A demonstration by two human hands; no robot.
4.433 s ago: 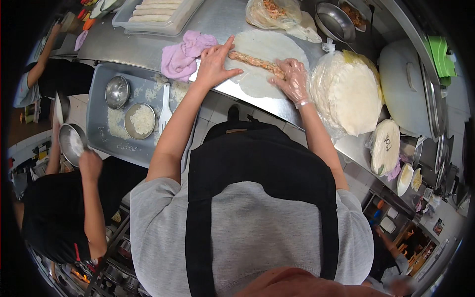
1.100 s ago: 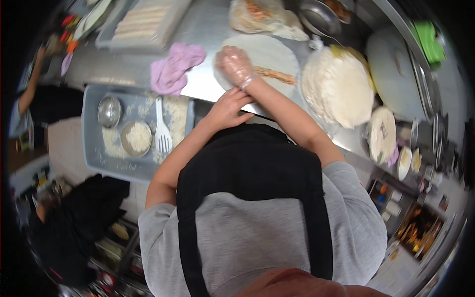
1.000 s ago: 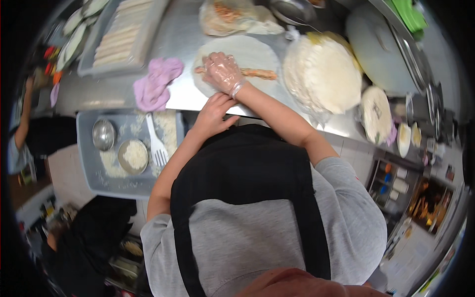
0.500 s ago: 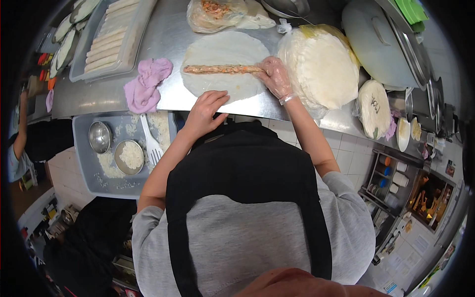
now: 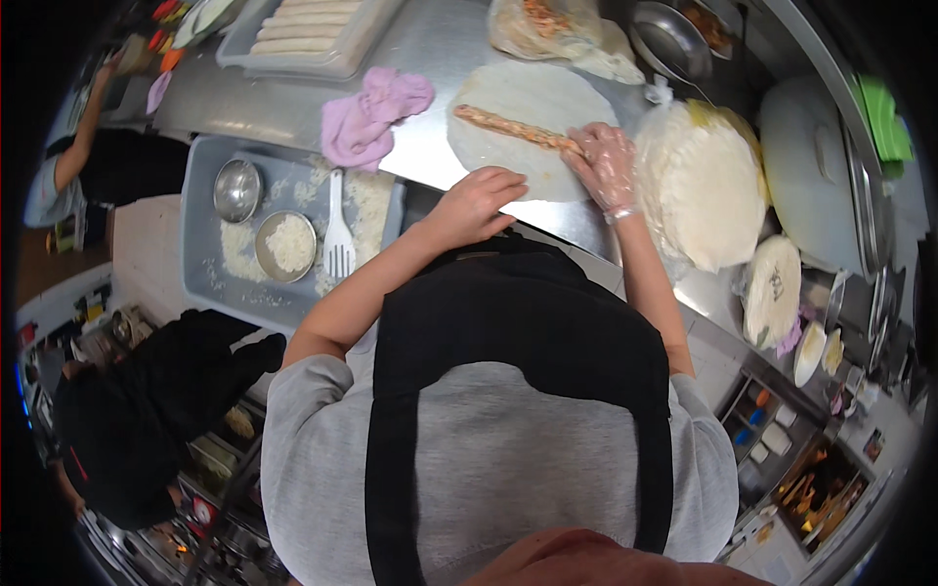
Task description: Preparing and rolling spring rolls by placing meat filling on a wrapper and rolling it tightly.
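Observation:
On the steel counter, a thin round wrapper (image 5: 523,166) carries a long strip of orange-flecked filling (image 5: 503,125). My right hand (image 5: 606,166), in a clear glove, has its fingers closed round the strip’s right end. My left hand (image 5: 477,205) is bare, its fingers resting lightly curved at the wrapper’s near edge, thumb apart, holding nothing. A pink cloth (image 5: 362,127) lies left of the wrapper. To the right sits a bagged stack of pale wrappers (image 5: 713,190); beyond the wrapper is a bag of filling (image 5: 542,27).
A plastic container of rolls (image 5: 293,34) stands back left. Below the counter, a grey tub (image 5: 293,311) holds bowls, rice and a slotted turner. A metal pan (image 5: 664,44) and large lidded pot (image 5: 806,171) sit right. Co-workers in dark clothing (image 5: 147,410) occupy the left side.
My gloved hand has moved from the filling’s left part to its right end. The filling forms a longer strip than earlier. My left hand has shifted slightly, and the view has turned.

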